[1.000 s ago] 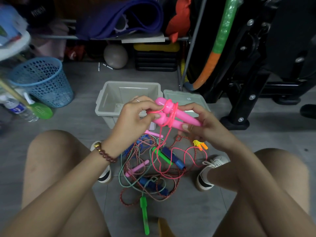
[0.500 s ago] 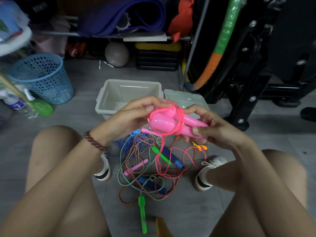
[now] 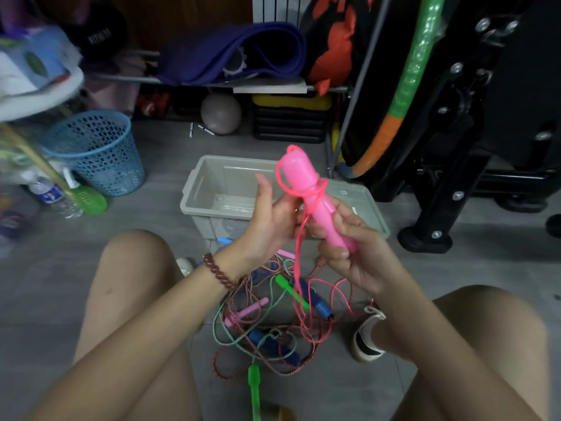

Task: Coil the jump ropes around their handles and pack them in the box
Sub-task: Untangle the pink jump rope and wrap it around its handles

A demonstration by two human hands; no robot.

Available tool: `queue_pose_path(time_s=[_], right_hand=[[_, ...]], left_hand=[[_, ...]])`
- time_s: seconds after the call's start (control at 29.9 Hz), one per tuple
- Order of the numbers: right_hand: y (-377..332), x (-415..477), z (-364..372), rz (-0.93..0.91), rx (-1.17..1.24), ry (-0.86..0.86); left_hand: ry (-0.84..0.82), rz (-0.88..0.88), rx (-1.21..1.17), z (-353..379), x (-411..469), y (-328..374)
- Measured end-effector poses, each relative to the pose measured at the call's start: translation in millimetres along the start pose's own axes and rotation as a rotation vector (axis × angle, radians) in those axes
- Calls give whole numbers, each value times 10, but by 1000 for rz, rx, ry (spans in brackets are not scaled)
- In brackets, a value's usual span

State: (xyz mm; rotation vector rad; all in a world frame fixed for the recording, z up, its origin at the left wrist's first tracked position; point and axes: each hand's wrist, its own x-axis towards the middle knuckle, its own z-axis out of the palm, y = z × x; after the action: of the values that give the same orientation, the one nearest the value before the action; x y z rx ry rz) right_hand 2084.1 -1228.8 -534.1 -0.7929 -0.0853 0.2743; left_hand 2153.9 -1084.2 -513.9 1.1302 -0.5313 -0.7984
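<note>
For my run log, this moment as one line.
step: coiling; right hand: grips pink plastic jump-rope handles; left hand: at pink cord, grip unclear; grey plastic box: open

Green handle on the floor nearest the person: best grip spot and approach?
Grip the green handle around its bare middle, from above, fingers across its narrow width. It lies flat on the floor, running near to far; only its far end meets the rope tangle, so the near part looks clear.

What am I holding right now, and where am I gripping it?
Your right hand grips the pink jump rope handles by their lower end. Your left hand appears to pinch the pink cord just beside them.
</note>
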Motion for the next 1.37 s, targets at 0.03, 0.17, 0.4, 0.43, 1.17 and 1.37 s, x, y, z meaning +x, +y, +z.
queue_pose_path(time_s=[0.03, 0.17, 0.4, 0.43, 1.17, 1.37], right_hand=[[-28, 3, 1, -20, 44, 2], [-85, 1, 32, -111, -3, 117], [-341, -76, -61, -321, -495, 492], [-349, -102, -103, -362, -698, 558], [-253, -130, -168, -493, -1668, 873], [-367, -139, -184, -463, -1679, 987]], left_hand=[[-31, 8, 34, -21, 22, 15], [227, 192, 516, -15, 121, -39], [297, 5, 909, -270, 99, -167], [280, -10, 963, -291, 93, -151], [271, 12, 849, -438, -21, -99], [205, 20, 1381, -426, -115, 115]])
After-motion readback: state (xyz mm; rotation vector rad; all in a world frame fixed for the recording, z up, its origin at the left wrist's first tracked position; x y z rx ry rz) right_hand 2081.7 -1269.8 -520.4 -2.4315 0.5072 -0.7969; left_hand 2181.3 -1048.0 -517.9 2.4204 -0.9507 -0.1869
